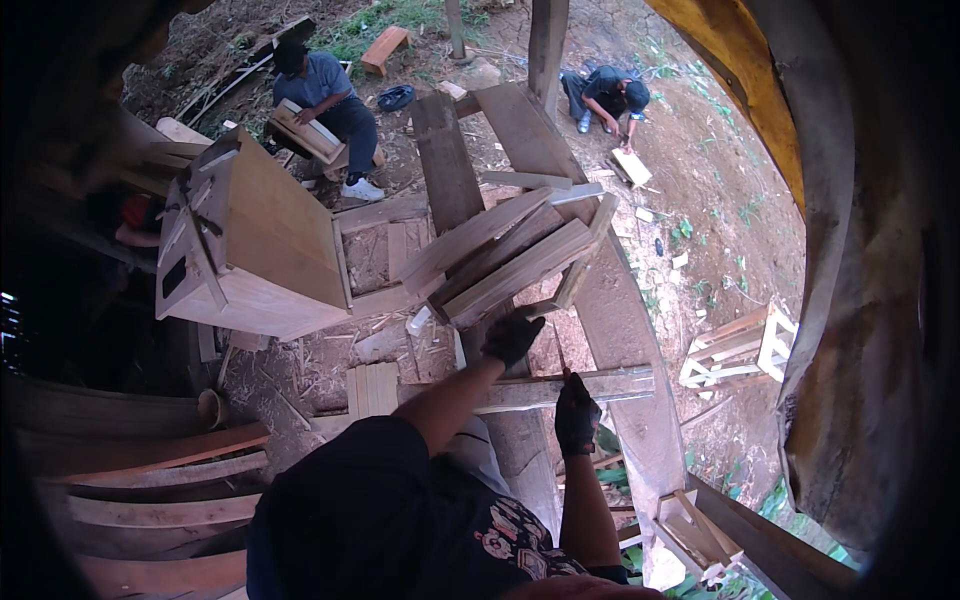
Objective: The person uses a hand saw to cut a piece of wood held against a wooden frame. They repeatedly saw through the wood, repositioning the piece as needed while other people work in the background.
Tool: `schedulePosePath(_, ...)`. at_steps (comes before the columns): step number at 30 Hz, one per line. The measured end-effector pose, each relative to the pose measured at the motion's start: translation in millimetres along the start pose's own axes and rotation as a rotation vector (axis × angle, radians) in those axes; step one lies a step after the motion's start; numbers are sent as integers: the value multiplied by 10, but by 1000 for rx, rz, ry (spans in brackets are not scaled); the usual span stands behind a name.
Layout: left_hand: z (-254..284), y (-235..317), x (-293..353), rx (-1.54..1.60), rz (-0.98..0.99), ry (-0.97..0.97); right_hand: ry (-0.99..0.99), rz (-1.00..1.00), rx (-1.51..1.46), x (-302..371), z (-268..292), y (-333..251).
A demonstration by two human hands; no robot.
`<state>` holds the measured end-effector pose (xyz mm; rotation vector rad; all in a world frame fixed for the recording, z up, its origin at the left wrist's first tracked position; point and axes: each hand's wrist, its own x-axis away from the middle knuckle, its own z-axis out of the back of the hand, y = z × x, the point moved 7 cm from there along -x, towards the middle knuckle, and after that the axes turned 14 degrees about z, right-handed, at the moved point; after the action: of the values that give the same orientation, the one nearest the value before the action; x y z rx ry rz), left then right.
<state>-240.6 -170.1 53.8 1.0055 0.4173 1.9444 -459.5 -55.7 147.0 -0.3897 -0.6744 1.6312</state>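
My left hand (512,338), in a dark glove, is at the near lower edge of a tilted wooden frame (520,270) made of several boards. Its fingers appear closed on that edge, though the dark glove hides the detail. To the right and nearer my body, my right hand (577,415), also gloved, is closed around a thin tool (566,371) with a red part and a narrow dark shaft pointing away from me; its exact kind is too small to tell. Just beyond this hand a plank (610,385) lies crosswise over the bench boards.
At left stands a large wooden cabinet (285,235). Long boards (610,300) form the bench. Beyond it one person (325,95) handles a wooden box; another (605,95) crouches over a light board (632,167). A slatted frame (740,345) stands at right, stacked planks (165,510) at lower left.
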Motion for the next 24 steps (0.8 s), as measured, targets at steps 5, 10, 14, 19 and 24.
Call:
schedulePosePath(5, 2998, 1111, -1226, 74, -19, 349, 115, 54, -70, 56, -52, -24)
schedulePosePath(10, 4505, 1855, -1450, -265, 58, 333, 160, 71, -121, 49, -45, 63)
schedulePosePath(14, 4807, 2115, -1546, -336, 120, 306, 119, -45, -77, 16, 8, 148)
schedulePosePath(19, 5005, 2017, -1543, -345, 138, 347, 192, 76, -105, 21, 29, 54)
schedulePosePath(24, 4938, 1953, -1475, -550, -77, 617, 103, 78, -102, 53, -4, -37)
